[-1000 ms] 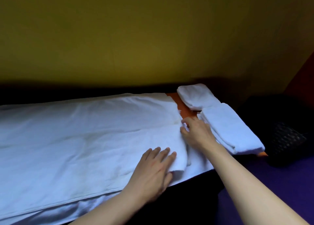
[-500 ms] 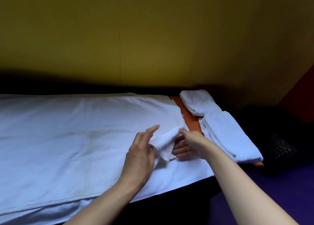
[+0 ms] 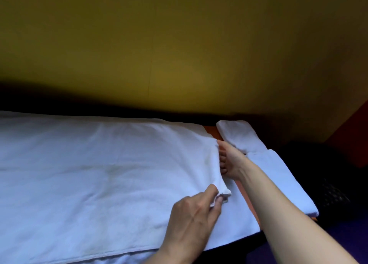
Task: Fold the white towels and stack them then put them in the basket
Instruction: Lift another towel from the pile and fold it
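Spread towel: the big white towel (image 3: 95, 164) lay flat across the table, its long axis running left to right, with its right short edge lifted off the surface.
Left hand: the left hand (image 3: 191, 220) pinched the near corner of that edge between thumb and fingers.
Right hand: the right hand (image 3: 229, 162) gripped the far corner of the same edge, fingers curled under the cloth.
Key relation: both hands sat at the towel's right end and nearly all the cloth stretched away to their left, so a fold would likely carry this edge leftward; the left hand was nearer the body.
Folded towels: 2 folded towels (image 3: 282, 182) lay end to end just right of the right forearm.
Basket: a dark basket (image 3: 336, 196) stood at far right, dim and hard to make out.
Writing: no brand, label or lettering could be read.
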### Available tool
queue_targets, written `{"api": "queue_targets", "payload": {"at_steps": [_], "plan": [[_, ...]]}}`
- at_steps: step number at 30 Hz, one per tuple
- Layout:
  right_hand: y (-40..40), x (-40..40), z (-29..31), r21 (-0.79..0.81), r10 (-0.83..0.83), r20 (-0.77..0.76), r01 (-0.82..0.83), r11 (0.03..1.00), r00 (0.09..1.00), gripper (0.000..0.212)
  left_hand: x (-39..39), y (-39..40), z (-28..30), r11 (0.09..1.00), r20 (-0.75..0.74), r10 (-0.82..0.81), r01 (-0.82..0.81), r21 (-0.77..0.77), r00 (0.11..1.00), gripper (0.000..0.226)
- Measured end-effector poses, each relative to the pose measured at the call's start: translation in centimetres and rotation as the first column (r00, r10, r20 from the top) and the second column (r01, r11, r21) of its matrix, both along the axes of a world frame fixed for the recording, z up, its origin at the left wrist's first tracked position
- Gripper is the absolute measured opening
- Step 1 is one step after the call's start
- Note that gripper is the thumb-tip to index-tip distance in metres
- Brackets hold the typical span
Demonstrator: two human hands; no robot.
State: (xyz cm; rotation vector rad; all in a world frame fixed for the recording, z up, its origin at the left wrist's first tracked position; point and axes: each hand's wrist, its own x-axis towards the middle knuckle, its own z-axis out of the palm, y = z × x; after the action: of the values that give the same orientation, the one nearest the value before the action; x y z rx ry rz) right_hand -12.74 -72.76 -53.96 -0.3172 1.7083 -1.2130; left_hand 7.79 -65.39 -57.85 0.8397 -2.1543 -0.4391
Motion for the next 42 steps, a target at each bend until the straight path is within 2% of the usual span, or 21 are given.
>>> {"api": "queue_targets", "payload": {"at_steps": [4,8,10,12,14,16,19,23,27,34,38,40,42], "plan": [[-3.0,-0.1,1.1,0.023,0.002,-0.094,0.0,1.0,0.996,0.043,1.3,-0.2,1.1,0.996,-0.127,-0.051,0.059,0.065,0.991,0.017],[-5.6,-0.1,1.4,-0.026,0.001,-0.091,-0.004,1.0,0.996,0.024,2.7,-0.8,2.7,0.995,-0.226,-0.024,0.045,0.085,0.974,0.016],[-6.6,0.1,1.8,-0.034,-0.009,-0.159,0.003,0.999,0.987,0.023,4.1,-1.2,3.9,0.973,-0.298,-0.017,0.084,0.215,0.954,0.019],[-8.0,0.7,3.1,-0.097,-0.026,-0.233,0.004,0.995,0.972,0.028,5.7,-1.4,5.0,0.9,-0.355,0.014,0.143,0.411,0.935,0.02],[-9.5,2.4,4.9,-0.187,-0.078,-0.199,0.041,0.981,0.977,0.02,7.4,-2.0,6.4,0.841,-0.388,0.096,0.134,0.525,0.917,0.018],[-10.8,5.6,6.9,-0.226,-0.073,-0.135,0.041,0.973,0.988,0.027,9.5,-2.6,7.8,0.78,-0.427,0.143,0.164,0.604,0.893,0.015],[-12.7,11.7,9.2,-0.296,0.031,-0.091,-0.057,0.953,0.995,0.026,13.9,-3.3,8.9,0.7,-0.427,0.214,0.167,0.694,0.879,0.017],[-15.6,20.0,10.3,-0.29,0.085,-0.204,-0.143,0.946,0.975,0.017,21.3,-4.2,9.3,0.645,-0.493,0.319,0.195,0.739,0.81,0.014],[-18.1,28.2,9.7,-0.278,0.167,-0.215,-0.225,0.934,0.962,0.02,28.2,-4.8,8.5,0.653,-0.574,0.397,0.219,0.725,0.716,0.024],[-20.8,40.8,9.0,-0.307,0.249,-0.255,-0.323,0.895,0.934,0.013,37.5,-5.5,6.2,0.64,-0.544,0.622,0.036,0.768,0.564,0.037],[-21.8,45.3,8.4,-0.279,0.296,-0.28,-0.373,0.885,0.913,0.028,42.0,-6.3,5.0,0.592,-0.491,0.726,-0.074,0.802,0.482,0.027],[-22.1,47.0,8.3,-0.272,0.305,-0.285,-0.382,0.883,0.909,0.031,44.1,-6.7,4.3,0.561,-0.446,0.769,-0.148,0.814,0.458,0.025],[-22.3,48.4,8.2,-0.27,0.319,-0.286,-0.396,0.878,0.904,0.033,46.0,-7.3,3.4,0.538,-0.389,0.791,-0.235,0.809,0.472,0.025]]}}
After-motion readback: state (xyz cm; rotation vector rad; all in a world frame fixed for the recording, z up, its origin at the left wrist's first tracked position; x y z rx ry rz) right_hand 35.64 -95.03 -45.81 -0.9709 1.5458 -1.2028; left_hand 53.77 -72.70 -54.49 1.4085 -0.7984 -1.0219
